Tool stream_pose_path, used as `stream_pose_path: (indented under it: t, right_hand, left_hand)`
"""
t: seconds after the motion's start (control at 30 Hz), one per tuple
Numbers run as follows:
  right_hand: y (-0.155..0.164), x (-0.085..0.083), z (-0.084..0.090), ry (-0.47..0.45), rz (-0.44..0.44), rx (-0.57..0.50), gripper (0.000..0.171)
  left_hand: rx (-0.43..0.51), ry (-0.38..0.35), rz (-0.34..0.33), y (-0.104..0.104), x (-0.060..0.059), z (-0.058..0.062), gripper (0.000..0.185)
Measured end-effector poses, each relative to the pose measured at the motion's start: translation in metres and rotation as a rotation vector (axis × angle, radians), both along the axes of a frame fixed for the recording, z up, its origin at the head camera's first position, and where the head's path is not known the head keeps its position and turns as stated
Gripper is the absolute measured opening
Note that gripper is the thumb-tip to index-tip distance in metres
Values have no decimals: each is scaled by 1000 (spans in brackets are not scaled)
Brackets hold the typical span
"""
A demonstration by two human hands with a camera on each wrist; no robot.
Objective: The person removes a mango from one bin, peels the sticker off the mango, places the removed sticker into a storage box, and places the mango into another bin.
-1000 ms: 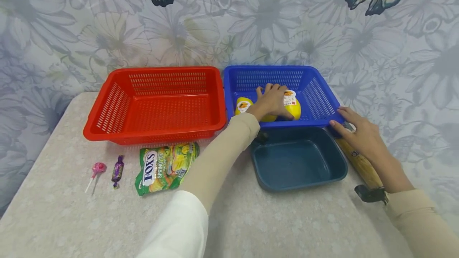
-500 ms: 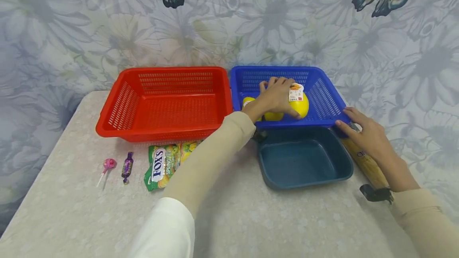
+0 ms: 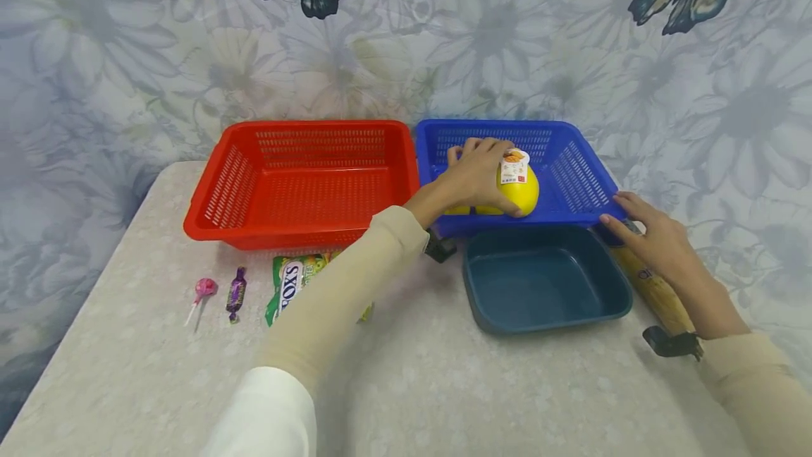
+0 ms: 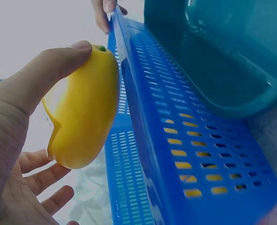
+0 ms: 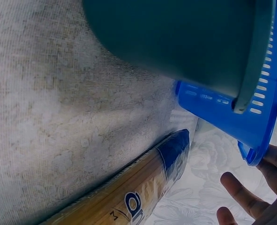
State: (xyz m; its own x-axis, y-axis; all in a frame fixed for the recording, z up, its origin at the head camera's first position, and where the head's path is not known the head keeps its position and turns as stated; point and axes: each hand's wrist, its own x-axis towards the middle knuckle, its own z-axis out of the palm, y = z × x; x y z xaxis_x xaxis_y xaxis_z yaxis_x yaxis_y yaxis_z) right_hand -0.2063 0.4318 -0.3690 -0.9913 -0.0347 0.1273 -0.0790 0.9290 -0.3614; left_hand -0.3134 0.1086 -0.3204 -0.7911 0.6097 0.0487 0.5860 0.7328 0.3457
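Observation:
My left hand [image 3: 472,175] grips a yellow mango [image 3: 519,189] with a white sticker, lifted a little above the floor of the blue basket [image 3: 574,175]. In the left wrist view the thumb lies along the mango [image 4: 82,112], beside the basket's near wall [image 4: 175,140]. A strip of another yellow fruit [image 3: 455,210] shows under that hand. My right hand [image 3: 634,224] holds the basket's near right corner, and its fingers [image 5: 250,201] reach under the rim [image 5: 232,108].
A dark teal tub [image 3: 545,281] sits in front of the blue basket. A red basket [image 3: 304,182] stands to the left. A green candy bag [image 3: 288,284], a purple sweet [image 3: 237,293] and a pink lollipop [image 3: 204,289] lie before it. A spaghetti packet [image 3: 656,295] lies under my right forearm.
My left hand has closed on the mango and raised it off the basket floor. The right hand stays on the basket's corner.

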Motion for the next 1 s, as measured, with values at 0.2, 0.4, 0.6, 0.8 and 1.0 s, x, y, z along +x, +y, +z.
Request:
stream_pose_path:
  t: [0.2,0.4,0.6,0.8,1.0]
  right_hand:
    - [-6,0,-2,-20,2,-11,69]
    - [-5,3,0,-43,-13,-16,70]
    - [-3,3,2,-18,-13,-19,68]
    - [-3,1,2,-19,8,2,68]
    - [-5,3,1,-48,-7,17,70]
  left_hand:
    - [51,-19,-8,-19,9,-2,111]
    - [54,-1,-38,-28,20,3,112]
    - [71,28,-68,-41,36,4,109]
    - [78,61,-85,-56,48,1,108]
    - [104,64,-104,-71,60,-1,108]
